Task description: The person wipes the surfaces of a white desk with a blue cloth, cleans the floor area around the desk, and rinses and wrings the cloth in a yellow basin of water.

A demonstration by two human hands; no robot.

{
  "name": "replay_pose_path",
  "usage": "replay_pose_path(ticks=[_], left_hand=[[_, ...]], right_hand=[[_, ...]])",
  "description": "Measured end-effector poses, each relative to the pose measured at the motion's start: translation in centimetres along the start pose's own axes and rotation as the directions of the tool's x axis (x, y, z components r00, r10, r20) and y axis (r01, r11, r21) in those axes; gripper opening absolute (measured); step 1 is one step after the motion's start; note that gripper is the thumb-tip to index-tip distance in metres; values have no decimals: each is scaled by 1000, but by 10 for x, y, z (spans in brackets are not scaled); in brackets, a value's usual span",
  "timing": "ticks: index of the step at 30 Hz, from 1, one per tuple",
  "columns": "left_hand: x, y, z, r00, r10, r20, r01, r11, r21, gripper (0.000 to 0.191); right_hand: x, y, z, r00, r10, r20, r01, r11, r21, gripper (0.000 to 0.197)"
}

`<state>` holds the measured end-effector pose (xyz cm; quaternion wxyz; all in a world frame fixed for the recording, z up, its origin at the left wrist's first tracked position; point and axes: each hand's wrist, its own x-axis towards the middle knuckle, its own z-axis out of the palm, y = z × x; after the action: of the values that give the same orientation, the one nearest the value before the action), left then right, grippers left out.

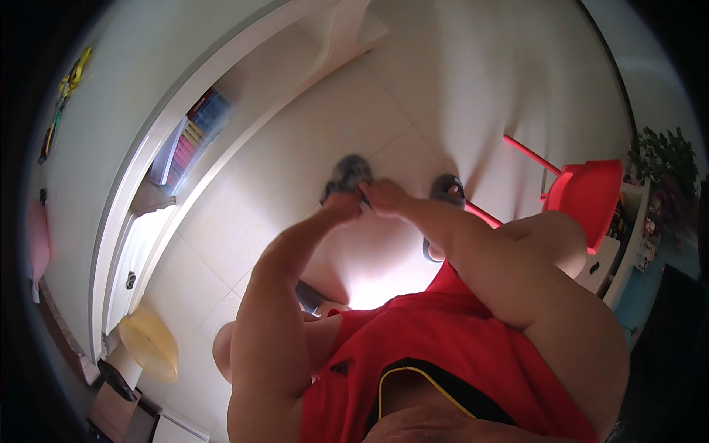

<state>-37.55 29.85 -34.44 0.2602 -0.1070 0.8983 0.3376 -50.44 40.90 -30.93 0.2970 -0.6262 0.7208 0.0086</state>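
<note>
Both hands meet low in front of me, above the tiled floor (pixel 266 216). Between them is a dark grey, soft-looking bundle (pixel 351 170), perhaps cloth; it is too blurred to name more exactly. My left hand (pixel 342 207) grips its near side. My right hand (pixel 385 196) pinches its right edge, with the fingers partly hidden. Most of the bundle lies beyond the hands. Whether it touches the floor I cannot tell.
At the right stands a red plastic stool (pixel 581 194) beside a white drawer unit (pixel 599 268). A dark slipper (pixel 443 184) is on my right foot. Leftward are a white cabinet (pixel 138 249), a clear storage box (pixel 202 135) and a yellow basin (pixel 149 343).
</note>
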Motion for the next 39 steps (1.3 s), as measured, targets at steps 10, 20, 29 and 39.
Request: replay_pose_path(ticks=[10,20,29,39], left_hand=[[-13,23,51,980,34,-194,-92,950,-298,20],[160,-17,-131,849,-12,-529,140,969,202,52],[143,71,11,902,203,-381,-326,899,-291,29],[-34,-71,-23,898,97,-429,-25,985,169,24]], right_hand=[[-47,19,43,984,-68,165,69,998,-3,23],[90,162,-102,872,270,-408,-372,907,-195,40],[-37,81,-3,848,525,-75,-515,849,120,23],[50,-87,67,965,124,-230,-168,968,-184,60]])
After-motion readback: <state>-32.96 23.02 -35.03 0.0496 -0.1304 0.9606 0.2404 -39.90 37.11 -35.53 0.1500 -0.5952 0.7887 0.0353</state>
